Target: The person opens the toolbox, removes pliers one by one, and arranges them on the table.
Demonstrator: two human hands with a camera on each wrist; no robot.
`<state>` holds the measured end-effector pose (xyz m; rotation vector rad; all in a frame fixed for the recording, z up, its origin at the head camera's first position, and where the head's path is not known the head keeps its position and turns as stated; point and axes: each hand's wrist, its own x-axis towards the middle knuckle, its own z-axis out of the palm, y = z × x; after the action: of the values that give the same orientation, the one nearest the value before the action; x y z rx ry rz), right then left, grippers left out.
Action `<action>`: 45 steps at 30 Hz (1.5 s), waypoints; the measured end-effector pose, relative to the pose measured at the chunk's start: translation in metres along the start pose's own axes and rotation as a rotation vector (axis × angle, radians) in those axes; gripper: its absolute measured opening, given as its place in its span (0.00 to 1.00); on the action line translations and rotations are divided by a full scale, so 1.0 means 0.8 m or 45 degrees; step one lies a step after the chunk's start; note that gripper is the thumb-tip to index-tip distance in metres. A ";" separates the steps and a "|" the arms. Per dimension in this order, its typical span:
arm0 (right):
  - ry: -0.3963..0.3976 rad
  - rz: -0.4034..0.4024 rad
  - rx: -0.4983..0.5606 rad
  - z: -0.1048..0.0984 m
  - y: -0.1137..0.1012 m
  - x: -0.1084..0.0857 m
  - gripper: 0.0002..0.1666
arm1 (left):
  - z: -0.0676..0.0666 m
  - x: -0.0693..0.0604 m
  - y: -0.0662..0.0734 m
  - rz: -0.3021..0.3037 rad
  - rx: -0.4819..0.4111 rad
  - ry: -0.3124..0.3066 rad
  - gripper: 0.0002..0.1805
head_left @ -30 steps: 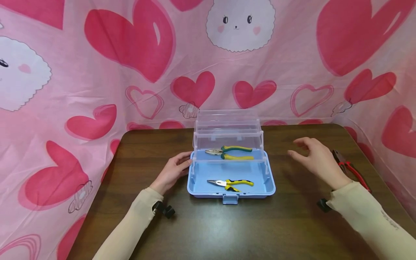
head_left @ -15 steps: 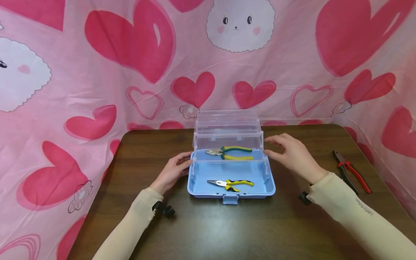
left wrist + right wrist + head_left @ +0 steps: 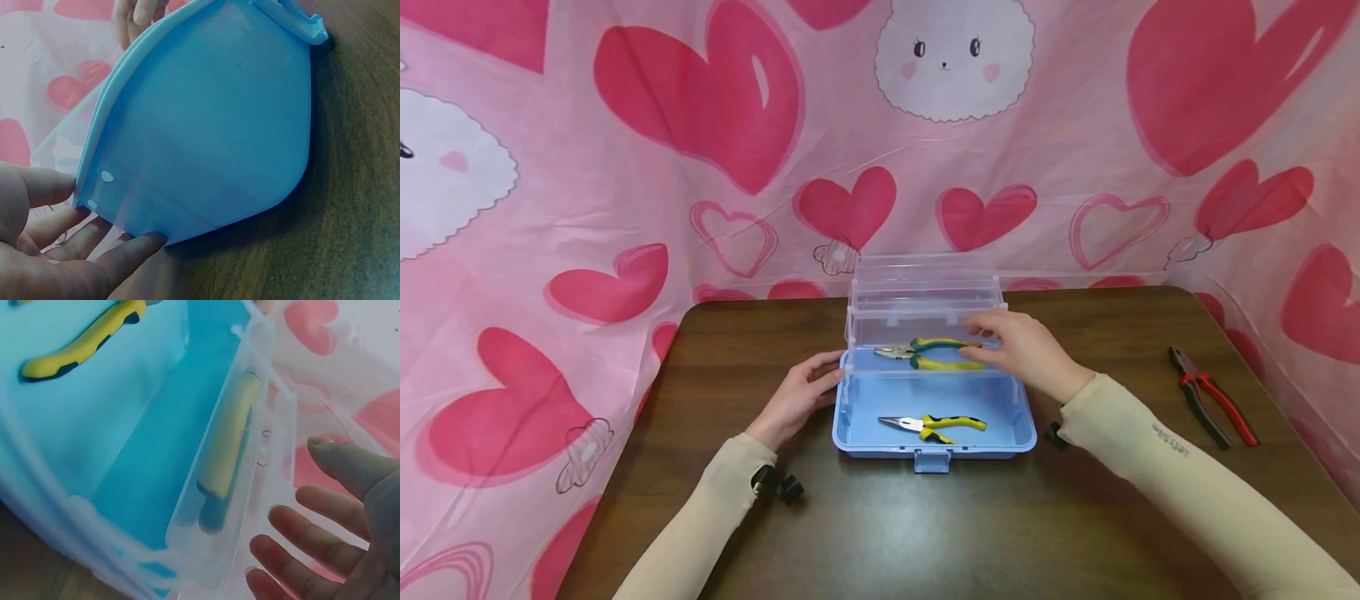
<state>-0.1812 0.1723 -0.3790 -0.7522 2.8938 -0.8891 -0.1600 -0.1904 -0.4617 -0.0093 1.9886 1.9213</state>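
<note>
resting our left hand [image 3: 801,393] on the blue toolbox [image 3: 200,125], we spread our right hand [image 3: 1026,350] over its clear tray [image 3: 200,559].
nearest, the latch [image 3: 932,462] faces us, so the toolbox opens our way; the yellow-black pliers [image 3: 928,422] lie on its floor, handles rightward, probably to suit a right-sided reach. the red-black pliers [image 3: 1197,381] lie well apart on the table [image 3: 880,533], touched by neither hand. our left hand's relaxed fingers and thumb touch the toolbox near its back left corner, likely to stop it sliding. in the raised tray lie the green-yellow pliers [image 3: 928,342], handles also rightward; our right hand is near them, grasping nothing. farthest, the lid [image 3: 925,268] stands folded back, seemingly leaving the tray reachable.
</note>
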 end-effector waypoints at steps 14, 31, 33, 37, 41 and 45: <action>-0.123 -0.064 -0.170 0.029 -0.018 0.036 0.35 | -0.002 0.002 -0.003 -0.006 0.005 0.005 0.28; -0.146 -0.156 -0.304 0.036 -0.028 0.049 0.35 | -0.001 0.002 0.000 -0.001 -0.021 0.010 0.27; -0.151 -0.165 -0.315 0.036 -0.029 0.050 0.35 | -0.002 0.002 0.000 0.000 -0.020 0.009 0.28; -0.185 -0.180 -0.384 0.036 -0.029 0.054 0.35 | -0.003 0.004 -0.002 -0.004 -0.018 0.009 0.27; -0.212 -0.184 -0.499 0.036 -0.035 0.057 0.34 | -0.003 0.005 -0.003 -0.011 -0.023 0.010 0.27; -0.210 -0.196 -0.575 0.038 -0.042 0.058 0.33 | -0.004 0.004 -0.003 -0.012 -0.027 0.008 0.28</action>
<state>-0.2023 0.1113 -0.3807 -1.0295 2.9410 -0.1550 -0.1629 -0.1926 -0.4649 -0.0302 1.9689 1.9385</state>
